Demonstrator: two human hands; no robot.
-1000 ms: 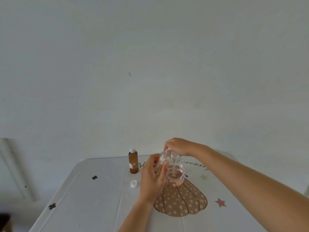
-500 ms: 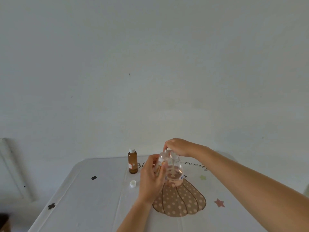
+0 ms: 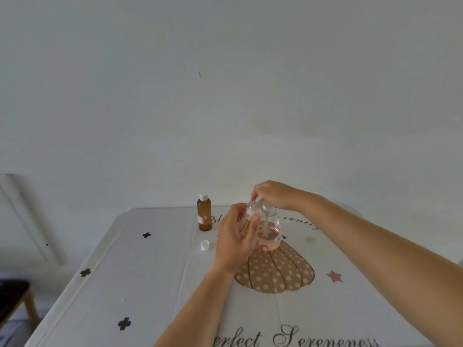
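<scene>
A clear bottle (image 3: 269,227) with a little pale liquid at its bottom is held above the table's middle. My left hand (image 3: 234,240) wraps around its left side. My right hand (image 3: 274,195) comes down from above, its fingers curled over the bottle's top, which they hide. A thin tube runs down inside the bottle. An amber bottle (image 3: 204,216) with a white cap stands upright to the left, near the table's far edge. A small white cap (image 3: 204,245) lies loose on the cloth in front of it.
The table wears a white cloth (image 3: 140,284) printed with black crosses, a dotted brown dress, stars and script lettering. A plain white wall rises behind. A dark wooden stool (image 3: 15,299) stands at the lower left, beyond the table's edge.
Both hands keep their hold on the clear bottle. The view has shifted slightly; the bottle and hands sit in nearly the same place.
</scene>
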